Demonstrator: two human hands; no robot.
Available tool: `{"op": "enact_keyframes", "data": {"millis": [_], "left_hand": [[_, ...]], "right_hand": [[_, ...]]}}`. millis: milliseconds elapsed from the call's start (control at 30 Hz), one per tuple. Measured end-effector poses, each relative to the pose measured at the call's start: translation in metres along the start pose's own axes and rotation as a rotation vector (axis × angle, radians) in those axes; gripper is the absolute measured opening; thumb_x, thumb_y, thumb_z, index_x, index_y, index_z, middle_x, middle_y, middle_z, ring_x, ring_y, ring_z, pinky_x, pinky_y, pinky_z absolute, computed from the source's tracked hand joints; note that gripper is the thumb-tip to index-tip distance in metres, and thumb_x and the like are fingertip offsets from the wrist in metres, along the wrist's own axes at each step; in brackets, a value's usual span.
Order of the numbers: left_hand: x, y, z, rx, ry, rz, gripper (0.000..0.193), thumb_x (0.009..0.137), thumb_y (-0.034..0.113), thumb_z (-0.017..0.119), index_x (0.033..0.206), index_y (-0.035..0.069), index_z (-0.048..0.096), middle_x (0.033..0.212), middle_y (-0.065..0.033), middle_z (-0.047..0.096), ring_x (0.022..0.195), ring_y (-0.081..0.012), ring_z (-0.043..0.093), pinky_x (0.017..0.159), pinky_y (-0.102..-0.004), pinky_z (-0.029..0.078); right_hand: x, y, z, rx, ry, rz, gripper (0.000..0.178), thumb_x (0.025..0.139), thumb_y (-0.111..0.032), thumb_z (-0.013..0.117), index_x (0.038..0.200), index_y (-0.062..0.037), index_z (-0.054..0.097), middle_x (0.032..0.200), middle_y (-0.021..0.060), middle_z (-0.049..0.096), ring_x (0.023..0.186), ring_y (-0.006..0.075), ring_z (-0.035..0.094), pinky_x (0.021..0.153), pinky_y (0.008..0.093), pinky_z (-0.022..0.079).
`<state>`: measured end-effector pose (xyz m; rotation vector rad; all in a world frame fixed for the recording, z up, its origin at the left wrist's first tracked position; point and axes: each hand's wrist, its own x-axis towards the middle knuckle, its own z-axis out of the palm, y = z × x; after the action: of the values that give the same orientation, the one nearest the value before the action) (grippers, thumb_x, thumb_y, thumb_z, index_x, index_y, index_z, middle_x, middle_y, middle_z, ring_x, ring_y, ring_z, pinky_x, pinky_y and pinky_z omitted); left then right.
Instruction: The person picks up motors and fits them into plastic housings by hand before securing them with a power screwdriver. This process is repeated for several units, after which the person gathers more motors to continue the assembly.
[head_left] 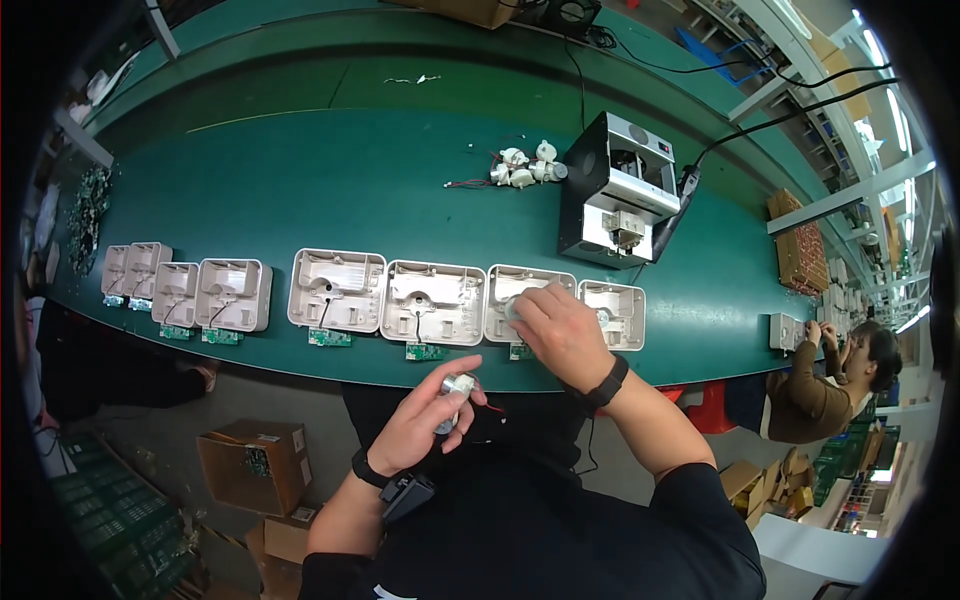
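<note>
My left hand [425, 418] is closed around a small motor pump [460, 384] with a white head and silver body, held in front of the bench edge. A thin red wire [494, 407] shows beside its fingers. Over a white plastic housing [530, 275], my right hand [562, 332] pinches a small round greyish part [513, 308]; its fingers hide most of it. Left of that stand two similar open housings [434, 300] [337, 288], green circuit boards [426, 352] hanging from wires at their front. Another housing [627, 318] stands just right of my right hand.
Several smaller-looking housings [235, 292] line the bench's left. Behind are a pile of white pumps [520, 178] and a black-and-silver bench machine [618, 190] with a thick cable. A co-worker [820, 395] sits at far right. Cardboard boxes [255, 465] stand on the floor.
</note>
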<state>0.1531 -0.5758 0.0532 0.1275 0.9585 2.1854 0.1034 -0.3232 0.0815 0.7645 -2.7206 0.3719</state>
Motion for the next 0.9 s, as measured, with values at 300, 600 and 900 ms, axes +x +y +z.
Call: {"op": "enact_keyframes", "data": {"millis": [300,600,900], "left_hand": [[0.002,-0.006,-0.001,0.273,0.029,0.233,0.038,0.102,0.006,0.053,0.138,0.002,0.044,0.125,-0.0184,0.060,0.082,-0.0123,0.059,0.060,-0.0245,0.052],[-0.002,0.009,0.010,0.357,0.040,0.138,0.047,0.096,0.004,0.062,0.141,0.004,0.048,0.123,-0.0138,0.065,0.079,-0.0101,0.061,0.062,-0.0219,0.051],[-0.001,0.014,0.012,1.107,0.007,0.310,0.045,0.087,0.007,0.071,0.131,0.002,0.062,0.107,-0.0114,0.070,0.092,-0.0215,0.067,0.079,-0.0304,0.052]], "right_hand": [[0.001,-0.025,-0.029,0.310,0.110,0.081,0.029,0.082,-0.012,0.079,0.108,-0.0047,0.067,0.102,0.0091,0.068,0.090,0.0271,0.067,0.078,0.0376,0.054],[-0.009,-0.033,-0.048,0.805,-0.410,0.304,0.017,0.094,-0.020,0.070,0.097,-0.0030,0.071,0.077,0.0091,0.070,0.067,0.0228,0.067,0.065,0.0346,0.053],[-0.005,-0.040,-0.048,0.885,-0.180,0.461,0.011,0.093,-0.011,0.070,0.092,-0.0004,0.072,0.071,0.0058,0.069,0.063,0.0117,0.065,0.059,0.0283,0.050]]}}
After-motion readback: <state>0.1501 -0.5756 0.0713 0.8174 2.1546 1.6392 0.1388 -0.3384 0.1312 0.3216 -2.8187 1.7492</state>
